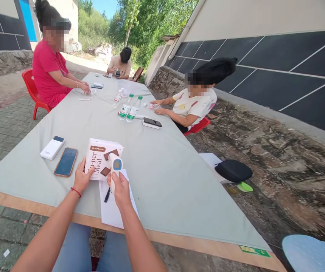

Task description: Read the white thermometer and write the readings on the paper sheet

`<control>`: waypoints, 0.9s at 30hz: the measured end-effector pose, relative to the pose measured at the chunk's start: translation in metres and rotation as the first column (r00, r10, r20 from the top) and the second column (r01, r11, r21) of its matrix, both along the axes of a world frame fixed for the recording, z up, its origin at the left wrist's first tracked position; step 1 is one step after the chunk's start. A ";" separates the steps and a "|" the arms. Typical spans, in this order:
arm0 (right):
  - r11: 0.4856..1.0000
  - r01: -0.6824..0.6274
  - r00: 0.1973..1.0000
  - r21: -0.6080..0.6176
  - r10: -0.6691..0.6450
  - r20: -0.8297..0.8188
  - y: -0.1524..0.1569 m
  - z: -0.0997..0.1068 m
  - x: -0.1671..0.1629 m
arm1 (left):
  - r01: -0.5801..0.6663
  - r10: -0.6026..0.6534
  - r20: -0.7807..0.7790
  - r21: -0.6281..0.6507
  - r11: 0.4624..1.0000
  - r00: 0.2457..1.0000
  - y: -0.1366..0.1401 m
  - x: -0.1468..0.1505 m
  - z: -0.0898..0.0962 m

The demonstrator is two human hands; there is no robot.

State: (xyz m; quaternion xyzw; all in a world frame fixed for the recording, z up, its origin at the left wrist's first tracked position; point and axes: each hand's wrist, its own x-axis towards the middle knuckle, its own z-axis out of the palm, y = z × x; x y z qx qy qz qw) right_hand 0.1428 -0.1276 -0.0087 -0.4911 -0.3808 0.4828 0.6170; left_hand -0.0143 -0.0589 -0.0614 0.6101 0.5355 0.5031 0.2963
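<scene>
My left hand (pixel 83 175) grips the lower left side of a white and brown meal box (pixel 97 160), its thumb on the printed front. In my right hand (pixel 120 187) is a white infrared thermometer (pixel 116 163) with a small blue-rimmed screen facing me. The thermometer overlaps the right part of the box; whether the two touch I cannot tell. Beneath both lies a printed sheet of paper (pixel 114 215), partly covered by my right forearm, with a black pen (pixel 107 195) on it. Left of the box rest a phone (pixel 66 162) and a white power bank (pixel 52 147).
A long table with a grey-green cloth (pixel 179 189) stretches ahead. Two green-capped water bottles (pixel 129 108) stand mid-table, near a black phone (pixel 152 122) on a white box. Three people sit around the table, handling small things. A black case (pixel 233 171) lies beyond the right edge.
</scene>
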 end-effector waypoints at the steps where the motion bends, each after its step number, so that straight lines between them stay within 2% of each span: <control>1: 1.000 0.007 1.000 0.000 -0.007 0.001 0.000 0.000 -0.001 | 0.002 -0.002 0.002 -0.001 1.000 1.000 0.000 0.000 0.000; 8: 1.000 -0.009 1.000 0.015 0.008 0.008 -0.001 0.004 0.000 | 0.007 -0.008 0.017 0.012 1.000 1.000 0.000 0.001 0.000; 13: 0.999 -0.038 0.999 -0.029 0.037 -0.035 -0.006 0.013 0.001 | -0.002 0.002 0.021 0.006 1.000 1.000 0.000 0.001 -0.003; 17: 0.999 -0.049 0.996 -0.002 0.049 -0.073 -0.020 0.035 0.000 | 0.020 -0.020 -0.001 0.038 0.999 1.000 -0.001 0.000 -0.003; 22: 0.997 -0.003 1.000 0.072 0.005 -0.021 -0.045 0.073 0.006 | 0.079 -0.079 0.001 0.018 0.997 0.997 -0.003 -0.002 0.007; 27: 0.986 0.060 0.998 0.153 -0.063 0.013 -0.069 0.098 0.023 | 0.249 -0.235 0.143 -0.093 0.964 0.961 0.000 -0.004 0.026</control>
